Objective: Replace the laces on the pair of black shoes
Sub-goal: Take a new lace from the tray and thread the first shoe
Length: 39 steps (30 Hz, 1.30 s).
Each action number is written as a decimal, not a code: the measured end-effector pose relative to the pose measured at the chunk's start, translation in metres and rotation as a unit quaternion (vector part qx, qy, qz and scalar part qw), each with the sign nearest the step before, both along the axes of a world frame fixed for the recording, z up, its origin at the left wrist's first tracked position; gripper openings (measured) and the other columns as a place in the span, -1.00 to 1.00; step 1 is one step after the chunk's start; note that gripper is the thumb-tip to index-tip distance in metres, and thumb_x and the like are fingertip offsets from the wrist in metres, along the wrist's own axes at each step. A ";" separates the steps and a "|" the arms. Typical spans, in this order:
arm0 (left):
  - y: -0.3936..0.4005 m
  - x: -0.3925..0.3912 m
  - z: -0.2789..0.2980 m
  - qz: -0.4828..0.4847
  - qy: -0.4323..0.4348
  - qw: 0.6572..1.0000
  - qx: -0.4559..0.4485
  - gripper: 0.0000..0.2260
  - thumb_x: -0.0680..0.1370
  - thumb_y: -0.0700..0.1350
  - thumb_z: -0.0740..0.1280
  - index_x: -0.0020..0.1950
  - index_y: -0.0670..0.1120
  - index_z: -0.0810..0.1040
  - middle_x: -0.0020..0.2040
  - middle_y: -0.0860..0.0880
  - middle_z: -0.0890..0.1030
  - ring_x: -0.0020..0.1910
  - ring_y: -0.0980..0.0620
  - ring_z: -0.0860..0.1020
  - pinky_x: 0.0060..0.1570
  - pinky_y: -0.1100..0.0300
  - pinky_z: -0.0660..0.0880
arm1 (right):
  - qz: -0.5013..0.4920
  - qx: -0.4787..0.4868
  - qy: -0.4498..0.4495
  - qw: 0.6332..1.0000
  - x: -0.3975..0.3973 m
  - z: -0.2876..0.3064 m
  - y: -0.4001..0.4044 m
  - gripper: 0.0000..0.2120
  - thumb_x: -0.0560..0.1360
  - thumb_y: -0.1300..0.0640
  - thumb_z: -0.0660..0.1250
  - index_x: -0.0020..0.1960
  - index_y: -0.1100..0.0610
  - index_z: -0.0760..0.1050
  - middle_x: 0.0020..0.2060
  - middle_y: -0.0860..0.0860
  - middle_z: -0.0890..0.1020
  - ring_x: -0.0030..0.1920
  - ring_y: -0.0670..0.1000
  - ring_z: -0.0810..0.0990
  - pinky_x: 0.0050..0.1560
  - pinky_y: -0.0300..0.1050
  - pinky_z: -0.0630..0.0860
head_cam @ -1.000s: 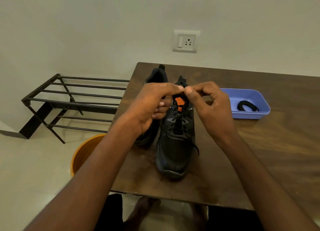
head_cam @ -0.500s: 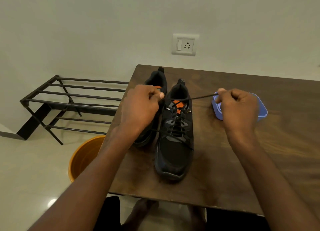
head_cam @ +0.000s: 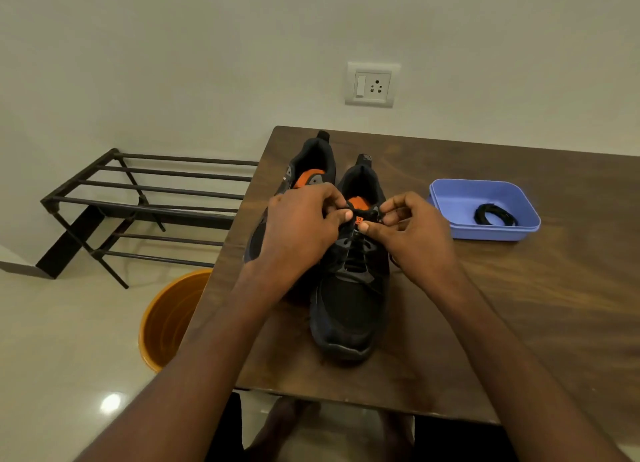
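Shoes: the laced shoe [head_cam: 349,288] sat on the table [head_cam: 519,305], the second shoe [head_cam: 311,163] just left of it. Your left hand [head_cam: 298,233] and right hand [head_cam: 415,233] each pinched the lace [head_cam: 360,215] at the tongue. A coiled lace [head_cam: 493,214] lay in the blue tray [head_cam: 450,198].

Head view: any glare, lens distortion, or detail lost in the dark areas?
Head view: a bright glare spot on the floor tiles; wide-angle bending shows in the table edges; the black lace blends into the near shoe where both hands work, so the pinch detail is hard to read.
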<state>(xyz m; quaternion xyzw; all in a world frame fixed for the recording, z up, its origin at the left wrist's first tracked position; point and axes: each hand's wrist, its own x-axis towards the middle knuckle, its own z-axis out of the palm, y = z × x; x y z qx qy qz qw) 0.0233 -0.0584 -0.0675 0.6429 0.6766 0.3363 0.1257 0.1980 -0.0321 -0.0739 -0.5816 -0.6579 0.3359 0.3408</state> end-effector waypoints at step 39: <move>0.010 -0.001 -0.008 -0.154 -0.400 0.903 -0.016 -0.72 0.74 -0.18 0.15 0.33 -0.15 0.60 -0.22 -0.06 0.53 -0.19 0.04 0.50 -0.20 0.20 0.45 | 0.039 -0.148 0.390 0.908 -0.011 0.001 0.005 -0.79 0.66 0.07 0.30 0.10 0.14 0.67 -0.10 0.02 0.71 -0.24 -0.12 0.52 -0.29 -0.25 0.43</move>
